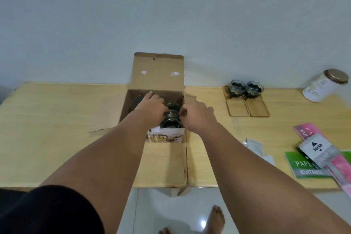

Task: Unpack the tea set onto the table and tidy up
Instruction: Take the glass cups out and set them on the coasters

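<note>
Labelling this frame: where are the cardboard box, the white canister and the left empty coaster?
cardboard box [157, 74], head view, raised back flap.
white canister [320, 88], head view, side wall.
left empty coaster [237, 107], head view, its middle.

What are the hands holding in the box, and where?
The left hand and right hand appear to grip a glass cup by opposite sides of its rim, inside the cardboard box.

Open cardboard box [156, 74] stood on the surface [57, 119], flap raised, far cup [173, 108] and near cup [171, 124] nested inside, two glass cups [237, 87] set on wooden coasters [227, 93] at right, two bare coasters [237, 108] laid in front.
</note>
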